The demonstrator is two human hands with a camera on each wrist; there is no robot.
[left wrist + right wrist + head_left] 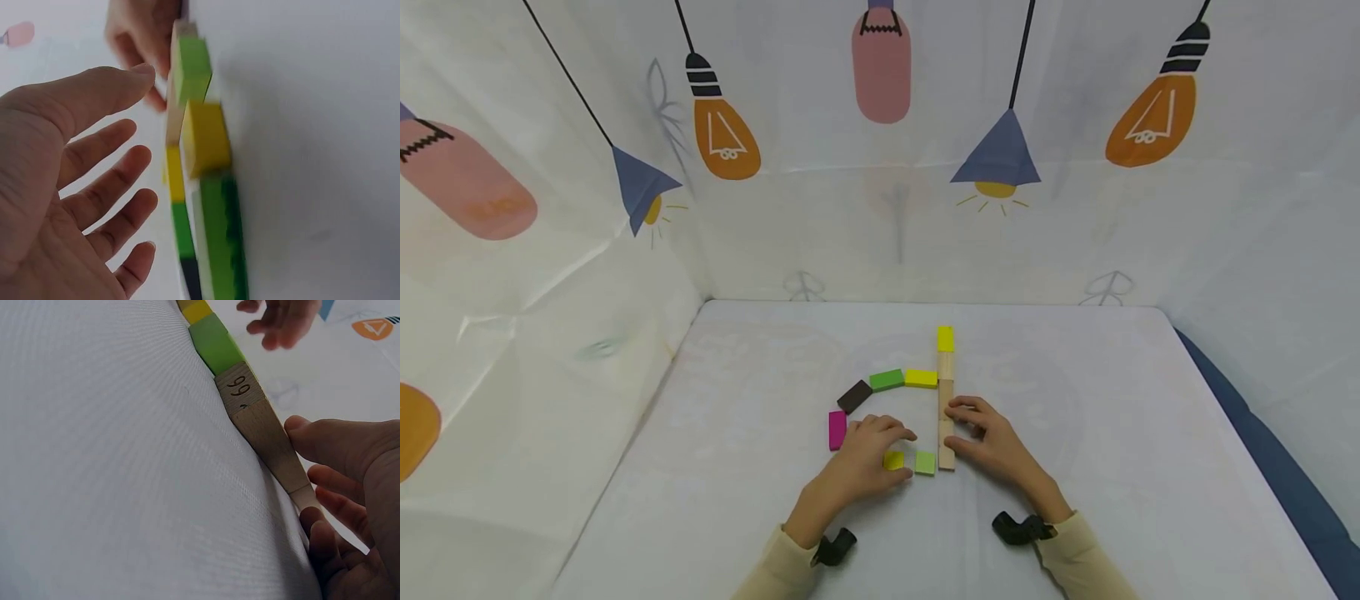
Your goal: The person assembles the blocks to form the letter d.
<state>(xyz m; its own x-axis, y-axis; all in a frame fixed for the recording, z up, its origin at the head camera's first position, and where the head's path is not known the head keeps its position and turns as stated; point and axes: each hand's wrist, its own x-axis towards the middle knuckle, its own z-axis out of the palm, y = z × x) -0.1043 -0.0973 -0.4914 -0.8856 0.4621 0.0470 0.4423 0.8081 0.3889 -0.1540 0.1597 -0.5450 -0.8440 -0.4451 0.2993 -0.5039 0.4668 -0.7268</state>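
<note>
Wooden blocks [946, 400] stand end to end in a straight line on the white table, with a yellow block [946, 339] at the far end. My right hand [996, 442] rests at the line's right side, thumb and fingertips touching it. In the right wrist view, the near wooden block [265, 444] bears the number 66. My left hand [865, 458] hovers with spread, slightly bent fingers over a small yellow block [209, 140], holding nothing. A light green block [925, 463] lies between it and the wooden line. The left wrist view shows a longer green block [219, 237] beyond the yellow one.
A curve of blocks runs leftward from the line: yellow [921, 378], green [887, 380], dark brown [854, 397] and magenta [837, 431]. The white table [1075, 375] meets a printed curtain [895, 225] at the back and left.
</note>
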